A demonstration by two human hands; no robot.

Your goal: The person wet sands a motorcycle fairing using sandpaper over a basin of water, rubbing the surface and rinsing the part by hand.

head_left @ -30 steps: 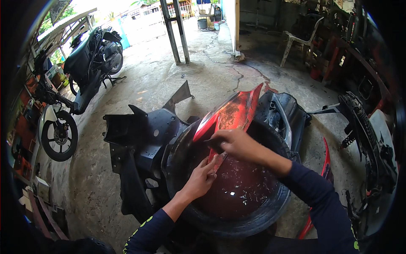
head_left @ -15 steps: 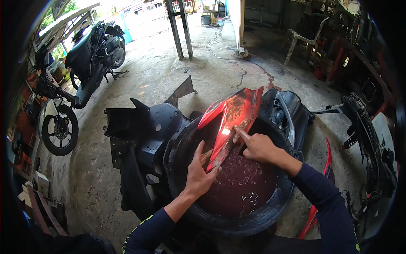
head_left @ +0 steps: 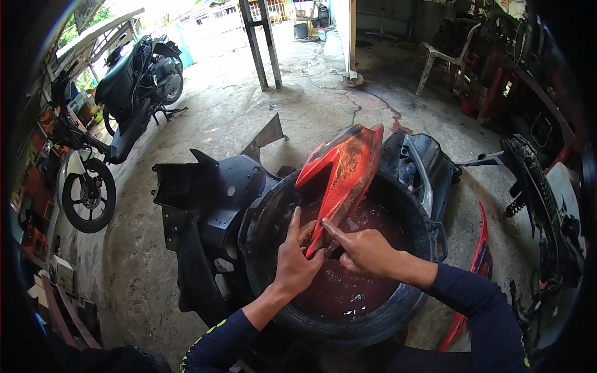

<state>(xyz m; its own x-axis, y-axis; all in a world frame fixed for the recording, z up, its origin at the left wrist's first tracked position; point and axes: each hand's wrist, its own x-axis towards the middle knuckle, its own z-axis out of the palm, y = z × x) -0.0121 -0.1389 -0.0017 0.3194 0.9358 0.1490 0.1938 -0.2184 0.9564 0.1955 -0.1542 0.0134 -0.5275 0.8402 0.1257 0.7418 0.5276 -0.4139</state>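
Red panel could slip from a grip at one end

The dirt-streaked red panel (head_left: 359, 163) slants over the black tub (head_left: 348, 337), broad end past the far rim. The left hand (head_left: 297, 264) grips its narrow tip; the right hand (head_left: 371, 252) points a finger against its edge, and whether its curled fingers hold anything, I cannot tell. Uneven pressure could twist the panel loose, splashing the murky liquid (head_left: 339, 298) or knocking the black fairing (head_left: 233, 183) alongside.

A pointed red plastic panel (head_left: 353, 165) is over the round black plastic tub (head_left: 348, 332); a black motorcycle (head_left: 138, 87) stands at the tub's ten o'clock.
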